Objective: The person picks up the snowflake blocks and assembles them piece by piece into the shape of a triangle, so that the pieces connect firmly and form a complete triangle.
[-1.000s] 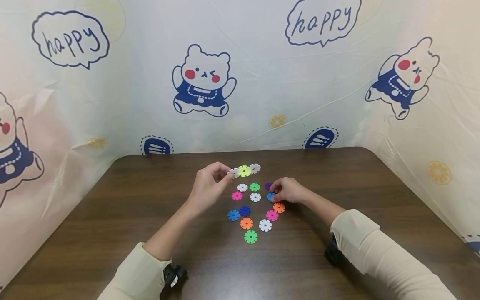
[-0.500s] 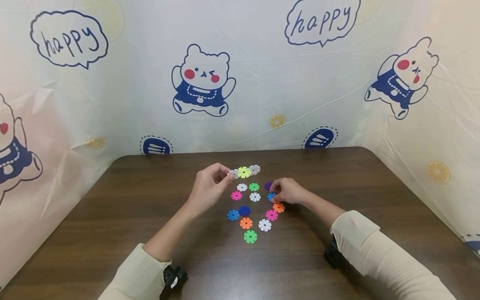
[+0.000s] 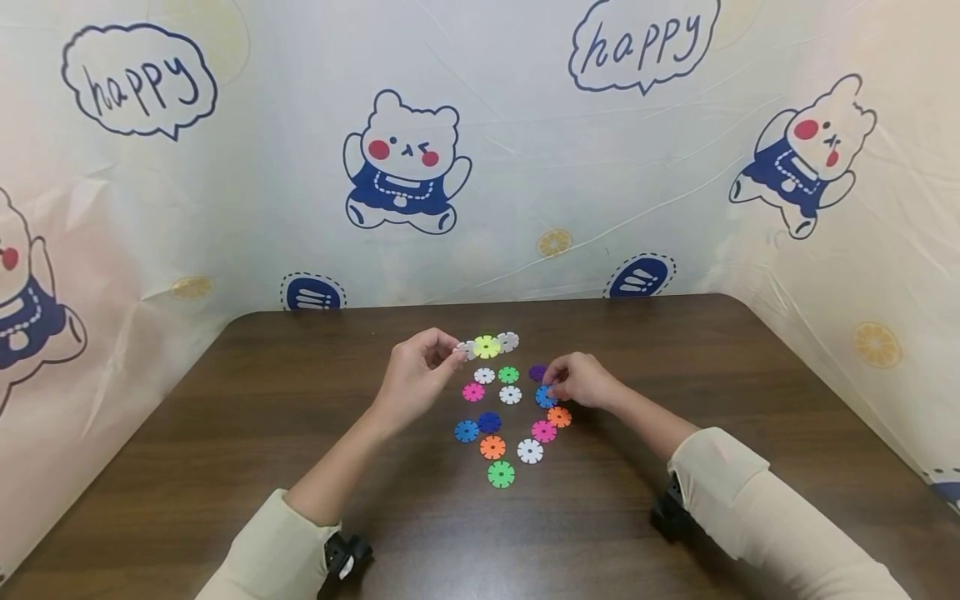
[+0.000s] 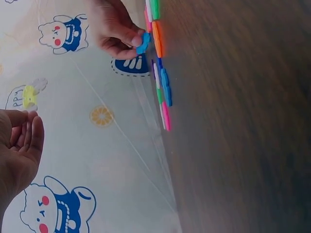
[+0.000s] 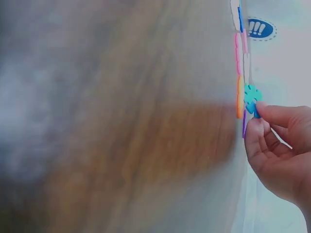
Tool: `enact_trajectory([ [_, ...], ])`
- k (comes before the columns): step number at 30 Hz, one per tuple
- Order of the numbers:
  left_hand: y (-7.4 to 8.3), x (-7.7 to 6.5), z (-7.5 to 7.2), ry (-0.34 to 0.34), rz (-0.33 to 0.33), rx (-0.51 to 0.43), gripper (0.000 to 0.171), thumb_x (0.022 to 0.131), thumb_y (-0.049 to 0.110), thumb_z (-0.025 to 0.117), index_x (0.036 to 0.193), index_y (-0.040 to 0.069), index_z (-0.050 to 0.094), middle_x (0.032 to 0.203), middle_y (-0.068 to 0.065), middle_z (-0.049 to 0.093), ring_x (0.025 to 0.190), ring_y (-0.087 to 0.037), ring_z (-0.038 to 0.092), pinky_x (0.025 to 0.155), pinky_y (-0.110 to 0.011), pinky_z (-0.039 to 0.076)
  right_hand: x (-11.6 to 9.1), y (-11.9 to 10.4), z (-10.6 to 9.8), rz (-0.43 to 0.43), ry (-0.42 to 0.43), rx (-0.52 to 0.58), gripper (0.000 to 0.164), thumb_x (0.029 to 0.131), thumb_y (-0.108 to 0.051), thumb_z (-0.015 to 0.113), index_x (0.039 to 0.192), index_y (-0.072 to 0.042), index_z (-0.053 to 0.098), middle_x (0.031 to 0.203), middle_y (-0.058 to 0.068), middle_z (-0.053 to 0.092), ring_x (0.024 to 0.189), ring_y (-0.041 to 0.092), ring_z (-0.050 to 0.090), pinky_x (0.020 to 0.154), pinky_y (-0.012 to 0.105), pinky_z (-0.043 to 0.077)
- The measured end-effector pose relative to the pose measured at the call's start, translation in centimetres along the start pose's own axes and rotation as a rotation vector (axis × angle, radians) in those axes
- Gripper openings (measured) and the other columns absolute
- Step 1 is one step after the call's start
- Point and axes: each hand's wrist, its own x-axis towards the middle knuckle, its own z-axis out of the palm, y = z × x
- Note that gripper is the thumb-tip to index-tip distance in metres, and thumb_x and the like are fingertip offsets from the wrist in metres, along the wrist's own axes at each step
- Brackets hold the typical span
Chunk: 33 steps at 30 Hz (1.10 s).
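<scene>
My left hand pinches one end of a short chain of joined notched plastic discs, held up over the far part of the table. The chain has a yellow disc between two pale grey ones; the left wrist view shows the yellow disc beyond the fingertips. Between thumb and fingers, my right hand pinches a blue notched disc, which stands tilted up in the right wrist view, its upper part teal. Just beyond those fingers lies a purple disc, and an orange disc is just nearer.
Several loose discs lie flat on the brown wooden table, among them a green disc, a white disc and a dark blue disc. A printed cloth stands behind the table's back edge.
My right hand shifts slightly to the right with the blue disc, and more of that disc shows. My left hand lowers the chain a touch; the loose discs stay put.
</scene>
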Motion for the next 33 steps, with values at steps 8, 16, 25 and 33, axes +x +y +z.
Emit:
enact_trajectory([
  [8, -0.1, -0.1, -0.2, -0.032, -0.01, 0.01, 0.006, 0.084, 0.005, 0.067, 0.087, 0.002, 0.063, 0.074, -0.007, 0.062, 0.062, -0.018, 0.052, 0.049, -0.023, 0.043, -2.2, -1.5, -0.6, -0.014, 0.074, 0.387, 0.013, 0.085, -0.001, 0.064, 0.096, 0.005, 0.061, 0.081, 0.013, 0.059, 0.07, 0.021, 0.062, 0.068, 0.032, 0.055],
  [16, -0.2, -0.1, -0.2, -0.061, -0.008, 0.019, 0.007, 0.084, 0.006, 0.067, 0.088, 0.002, 0.063, 0.075, -0.005, 0.063, 0.063, -0.017, 0.054, 0.05, -0.022, 0.043, -4.1, -4.4, -2.2, -0.032, 0.16, 0.891, 0.012, 0.086, 0.006, 0.059, 0.098, 0.007, 0.056, 0.077, 0.007, 0.065, 0.066, 0.015, 0.065, 0.071, 0.031, 0.054],
  [25, -0.2, -0.2, 0.2, -0.086, -0.013, -0.003, 0.006, 0.084, 0.005, 0.067, 0.088, 0.003, 0.063, 0.078, -0.009, 0.065, 0.065, -0.021, 0.059, 0.053, -0.023, 0.047, -5.1, -5.9, -2.2, -0.021, 0.18, 1.007, 0.008, 0.086, 0.004, 0.06, 0.094, 0.001, 0.061, 0.078, 0.007, 0.066, 0.069, 0.016, 0.065, 0.07, 0.027, 0.054],
  [33, -0.2, -0.5, 0.7, -0.085, -0.007, 0.004, 0.006, 0.083, 0.002, 0.067, 0.087, 0.003, 0.063, 0.075, -0.003, 0.063, 0.063, -0.014, 0.057, 0.054, -0.025, 0.049, -5.0, -6.2, -1.7, -0.008, 0.176, 1.017, 0.008, 0.086, 0.004, 0.061, 0.093, 0.002, 0.06, 0.078, 0.008, 0.065, 0.068, 0.016, 0.064, 0.069, 0.027, 0.054],
])
